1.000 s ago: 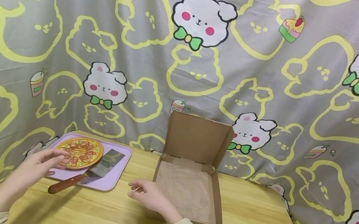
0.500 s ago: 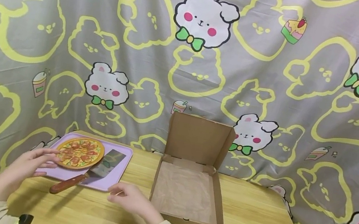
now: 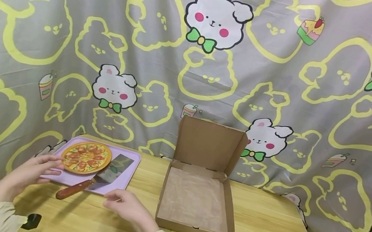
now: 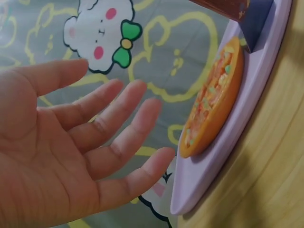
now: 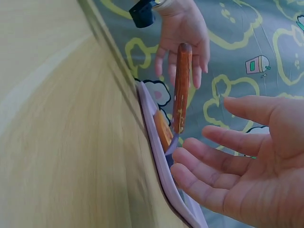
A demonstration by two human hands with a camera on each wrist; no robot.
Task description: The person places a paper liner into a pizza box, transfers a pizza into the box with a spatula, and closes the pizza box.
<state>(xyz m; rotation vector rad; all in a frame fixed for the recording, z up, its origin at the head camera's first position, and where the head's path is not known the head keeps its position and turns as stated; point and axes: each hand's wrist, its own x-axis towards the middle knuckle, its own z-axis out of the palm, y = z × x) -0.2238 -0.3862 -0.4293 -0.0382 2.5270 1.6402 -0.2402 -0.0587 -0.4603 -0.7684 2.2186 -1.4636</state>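
Observation:
My left hand (image 3: 32, 172) hovers at the near left corner of a purple tray (image 3: 103, 189), fingers spread and holding nothing. Its palm and loosely bent fingers show in the left wrist view. On the tray lies a round toy pizza (image 3: 86, 157) with an orange crust and red toppings. Beside it rests a pizza server (image 3: 116, 169) with a metal blade, its brown wooden handle (image 3: 74, 189) sticking out over the tray's near edge. My right hand (image 3: 128, 207) is by the tray's near right corner, fingers relaxed, with nothing in it. The handle stands between both hands.
Right of the tray, a cardboard pizza box (image 3: 198, 203) stands with its lid (image 3: 208, 145) up and brown paper inside. All of it rests on a wooden table (image 3: 264, 225). A patterned grey curtain (image 3: 158, 61) hangs behind and at the sides.
My right hand has moved left, from in front of the box to the tray's near right corner. The left hand has drawn back from over the pizza. Tray, server and box stay put.

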